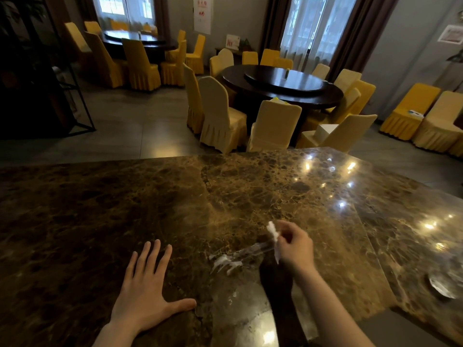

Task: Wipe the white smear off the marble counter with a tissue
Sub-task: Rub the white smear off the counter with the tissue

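Writing: white poster [202, 13] on the far wall has red characters, too blurred to read; same for the small red-and-white sign [233, 42] on the sideboard below it and the framed notice [451, 33] on the right wall. Bench [100, 209] is glossy brown marble with gold veining, ceiling lights reflecting toward its right side, a seam running across the slab on the right. White smear [226, 262] sits close to the near edge, about mid-width, with a thinner streak trailing up-right from it toward the right hand and a few small white flecks nearer the edge. Left hand [146, 294] lies flat on the bench, palm down, fingers [155, 256] spread and released, gripping nothing, just left of the smear. Right hand [294, 246] is raised just above the bench, up-right of the smear, fingers pinching a crumpled white tissue [273, 234] that hangs down from the pinch; cannot tell if the tissue's lower tip touches the marble. Room behind: grey tile floor, two dark round tables [283, 83] with turntables, yellow and cream covered chairs [220, 113] around them, windows with sheer curtains, dark drapes. Small shiny dish [442, 284] near the bench's right edge.
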The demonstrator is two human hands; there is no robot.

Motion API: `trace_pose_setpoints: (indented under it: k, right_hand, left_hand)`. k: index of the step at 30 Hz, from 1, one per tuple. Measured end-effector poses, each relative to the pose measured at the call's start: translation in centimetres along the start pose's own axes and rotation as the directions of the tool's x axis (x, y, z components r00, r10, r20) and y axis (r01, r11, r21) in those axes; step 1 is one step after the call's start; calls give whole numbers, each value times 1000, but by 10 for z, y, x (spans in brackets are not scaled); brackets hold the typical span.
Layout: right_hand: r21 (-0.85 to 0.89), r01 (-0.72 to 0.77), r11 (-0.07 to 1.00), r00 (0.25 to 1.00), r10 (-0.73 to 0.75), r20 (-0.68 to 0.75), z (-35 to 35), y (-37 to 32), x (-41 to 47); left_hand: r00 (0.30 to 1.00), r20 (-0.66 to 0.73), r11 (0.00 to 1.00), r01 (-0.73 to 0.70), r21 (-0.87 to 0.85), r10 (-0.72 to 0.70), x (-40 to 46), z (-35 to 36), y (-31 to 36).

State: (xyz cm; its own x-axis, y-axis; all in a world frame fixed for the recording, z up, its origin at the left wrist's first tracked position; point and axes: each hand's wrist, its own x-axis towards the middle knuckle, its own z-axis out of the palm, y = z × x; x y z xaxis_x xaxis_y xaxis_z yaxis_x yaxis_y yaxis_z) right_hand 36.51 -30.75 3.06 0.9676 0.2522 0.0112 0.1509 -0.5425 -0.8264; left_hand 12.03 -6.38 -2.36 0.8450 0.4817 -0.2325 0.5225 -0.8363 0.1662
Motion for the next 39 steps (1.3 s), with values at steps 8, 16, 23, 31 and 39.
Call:
trace_pose_setpoints:
  k: [8, 16, 23, 31, 39]
  right_hand:
    - [-367, -117, 923, 979, 46, -197, -35, 34, 38]
    - [-586, 118, 802, 991, -132, 20, -7, 30, 25]
    - [-544, 485, 685, 874, -354, 333, 20, 14, 1]
    - [-645, 246, 723, 969, -210, 133, 14, 10, 0]
    - [-408, 383, 828, 920, -305, 245, -5, 4, -4]
  left_hand:
    - [1000, -7, 1000, -6, -19, 6, 0, -1, 0]
    - [1000, -13, 1000, -2, -11, 2, 1, 1, -1]
    - [1000, -27, 1000, -3, -17, 3, 1, 2, 0]
    - [998, -57, 999, -10, -47, 8, 2, 3, -1]
    - [996, -88, 997, -23, -73, 17, 2, 3, -1]
